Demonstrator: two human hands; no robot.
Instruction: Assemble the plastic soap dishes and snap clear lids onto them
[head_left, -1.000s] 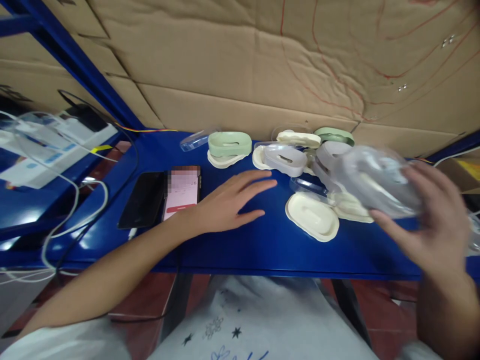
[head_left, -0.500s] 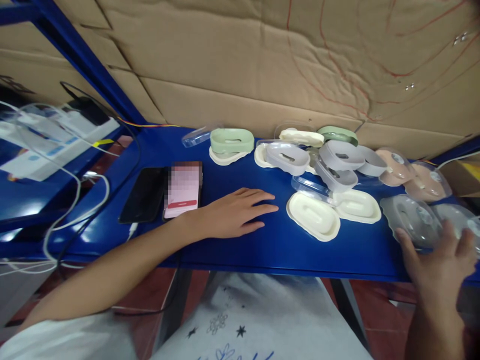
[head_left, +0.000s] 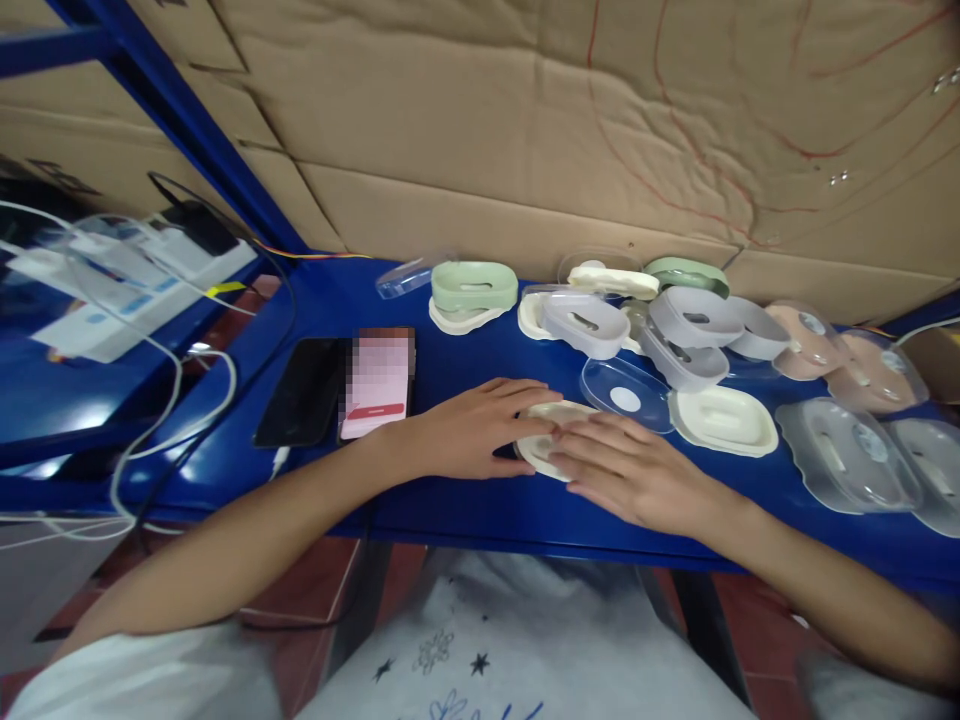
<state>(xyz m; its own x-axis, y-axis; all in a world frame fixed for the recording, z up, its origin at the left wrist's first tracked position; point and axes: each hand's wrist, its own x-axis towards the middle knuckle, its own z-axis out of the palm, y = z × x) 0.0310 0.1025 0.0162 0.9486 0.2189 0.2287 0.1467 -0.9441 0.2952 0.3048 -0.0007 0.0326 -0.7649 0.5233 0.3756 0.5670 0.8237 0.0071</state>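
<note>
While both hands' fingers lie flat, gripping nothing, the cream tray (head_left: 541, 440) lies with its long axis left-right.

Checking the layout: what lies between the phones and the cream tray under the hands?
In the head view, only the left hand and bare blue table lie between the phones and cream tray.
</note>
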